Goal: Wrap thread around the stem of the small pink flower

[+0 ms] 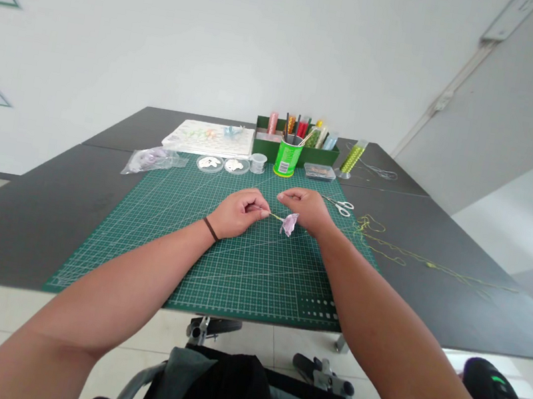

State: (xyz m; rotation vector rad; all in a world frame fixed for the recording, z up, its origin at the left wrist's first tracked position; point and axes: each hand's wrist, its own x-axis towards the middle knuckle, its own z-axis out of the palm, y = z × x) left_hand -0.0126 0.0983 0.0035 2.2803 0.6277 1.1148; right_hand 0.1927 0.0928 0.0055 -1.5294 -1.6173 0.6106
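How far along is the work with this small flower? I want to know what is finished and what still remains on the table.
Done: one lilac flower looks formed on its thin stem. In hand: the left hand pinches the stem, and the right hand is just above the flower. Left: white pieces in a clear round dish and lilac pieces in a plastic bag lie apart.

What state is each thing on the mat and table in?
Left hand: pinching thin stem
Right hand: fingers curled, beside stem
Purple flower: on stem, drooping
Scissors: lying flat, blades closed
Green cup: upright, holding tools
Plastic bag: lying flat, purple contents
Yellow-green thread: loose, trailing
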